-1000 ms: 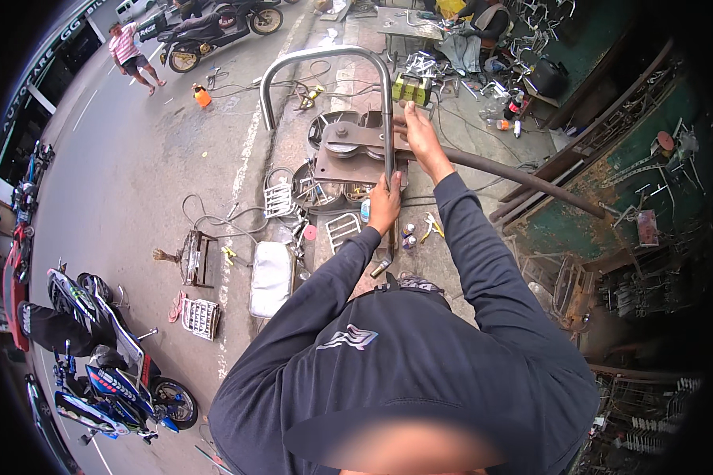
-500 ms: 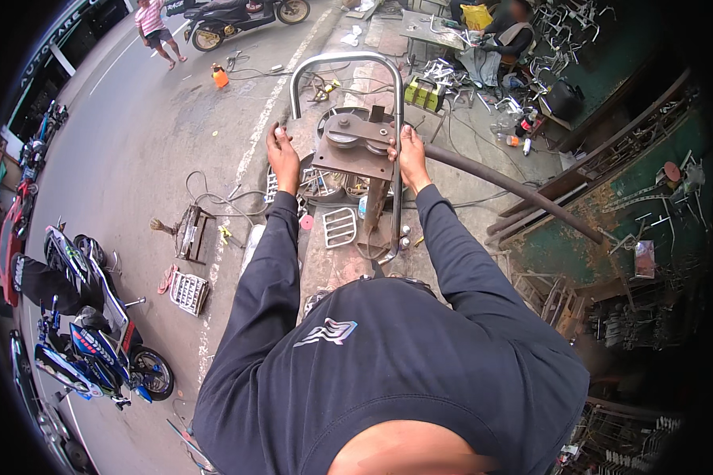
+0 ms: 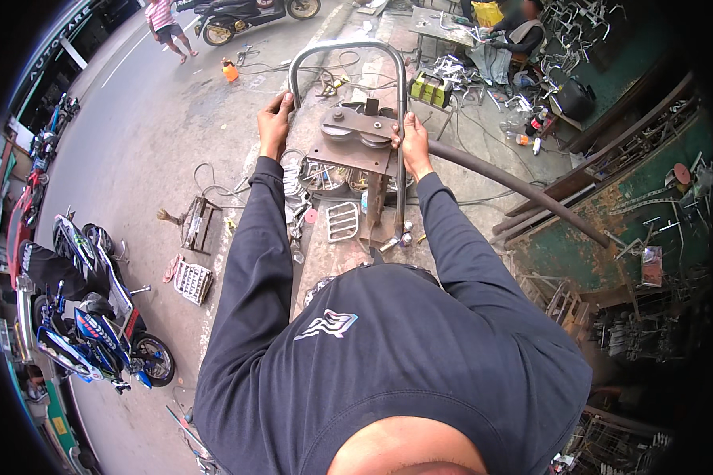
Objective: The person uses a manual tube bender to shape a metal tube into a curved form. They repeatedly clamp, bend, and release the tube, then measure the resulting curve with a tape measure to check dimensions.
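Observation:
A bent metal tube (image 3: 342,47), shaped like an upside-down U with one long leg, stands around a brown pipe bender (image 3: 352,154) with round rollers. Its short left end meets my left hand (image 3: 274,125), whose fingers are closed on it. On the long right leg, my right hand (image 3: 413,148) is wrapped around the tube beside the bender's rollers. A long dark pipe handle (image 3: 523,190) runs from the bender out to the right. The bender sits on an upright steel post (image 3: 377,202).
Trays of metal parts (image 3: 325,178) and a small metal rack (image 3: 342,222) lie below the bender. A green machine (image 3: 431,90) stands beyond it. Parked motorcycles (image 3: 107,332) line the left. A person (image 3: 519,36) sits far right; another person (image 3: 165,24) is on the road.
My left hand has gone from apart from the tube, fingers spread, to closing on its short end. My right hand stays on the long leg. The view has shifted slightly.

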### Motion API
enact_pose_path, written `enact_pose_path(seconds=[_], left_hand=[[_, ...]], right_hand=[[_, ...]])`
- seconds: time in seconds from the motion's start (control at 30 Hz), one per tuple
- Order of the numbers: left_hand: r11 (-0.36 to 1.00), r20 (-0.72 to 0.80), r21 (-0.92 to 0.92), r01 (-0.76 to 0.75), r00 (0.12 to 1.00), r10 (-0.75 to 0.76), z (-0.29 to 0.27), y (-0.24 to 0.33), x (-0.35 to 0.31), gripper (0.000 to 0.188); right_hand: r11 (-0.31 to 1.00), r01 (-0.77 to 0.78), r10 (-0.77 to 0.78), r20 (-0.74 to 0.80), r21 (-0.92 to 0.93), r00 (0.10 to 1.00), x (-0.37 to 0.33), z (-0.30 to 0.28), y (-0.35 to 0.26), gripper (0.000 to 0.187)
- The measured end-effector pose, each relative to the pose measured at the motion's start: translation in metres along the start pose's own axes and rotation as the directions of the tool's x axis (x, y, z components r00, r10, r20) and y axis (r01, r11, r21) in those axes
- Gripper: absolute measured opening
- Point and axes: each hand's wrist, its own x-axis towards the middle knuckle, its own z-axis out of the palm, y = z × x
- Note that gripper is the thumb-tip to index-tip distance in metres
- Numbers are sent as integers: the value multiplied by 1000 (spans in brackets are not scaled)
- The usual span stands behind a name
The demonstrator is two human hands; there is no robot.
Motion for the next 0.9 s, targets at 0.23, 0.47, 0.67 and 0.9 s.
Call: enact_pose_path(seconds=[0.23,0.47,0.67,0.9], left_hand=[[999,-59,-41,16,998,-19,15,2,-2,44],[999,-45,-37,24,999,-25,20,0,-1,45],[999,-30,-36,16,999,-17,19,-1,-2,46],[997,-35,-34,64,997,-65,14,-10,5,46]], right_hand=[[1000,-20,20,-10,1,1000,6,-9,-1,48],[1000,3,-3,-4,25,1000,10,-13,-3,46],[1000,6,-6,-12,26,1000,13,-14,0,44],[999,-1,2,-27,37,1000,12,-9,0,42]])
